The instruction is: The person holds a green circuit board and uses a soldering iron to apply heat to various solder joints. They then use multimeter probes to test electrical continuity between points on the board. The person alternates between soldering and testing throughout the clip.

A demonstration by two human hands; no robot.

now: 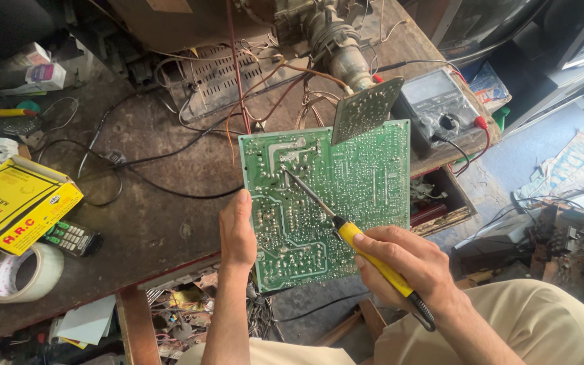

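A large green circuit board [346, 182] is held upright with its solder side facing me. My left hand [236, 233] grips its left edge, thumb against the board. A soldering iron with a yellow and black handle [380, 267] is held like a pen in my right hand [407, 267]. The iron's thin metal tip [285, 170] touches the board near its upper left. A smaller circuit board [365, 108] stands at the big board's top edge.
A worn wooden workbench [150, 216] carries tangled wires [170, 159], a yellow box [15, 209], a tape roll [25, 274], a remote control [72, 236] and an analogue multimeter [437, 108]. A picture-tube neck [336, 44] lies behind. Junk fills the floor at right.
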